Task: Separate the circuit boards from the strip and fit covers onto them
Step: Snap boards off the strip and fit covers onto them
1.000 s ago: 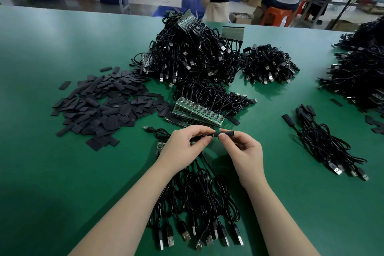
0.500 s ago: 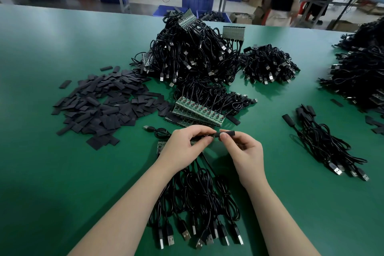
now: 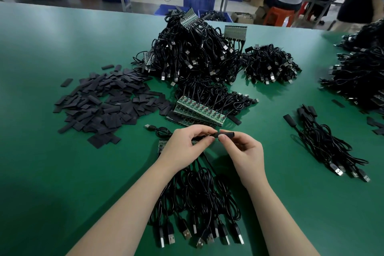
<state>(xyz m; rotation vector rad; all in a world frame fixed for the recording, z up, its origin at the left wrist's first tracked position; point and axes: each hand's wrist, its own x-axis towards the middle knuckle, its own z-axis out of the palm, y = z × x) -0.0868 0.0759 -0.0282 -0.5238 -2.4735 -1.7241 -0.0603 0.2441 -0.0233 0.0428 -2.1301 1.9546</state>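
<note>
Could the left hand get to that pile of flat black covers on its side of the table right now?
Probably yes: the pile of covers lies open on the table, nothing between. But the left hand is busy pinching the board's end, so it must let go first.

From here nothing can be read. The green circuit boards (image 3: 198, 112) on the table (image 3: 62, 172) carry marks too small to make out, the black covers (image 3: 108, 102) and USB plugs (image 3: 188, 235) show no legible print, and the blue crates (image 3: 199, 0) behind bear no readable label.
</note>
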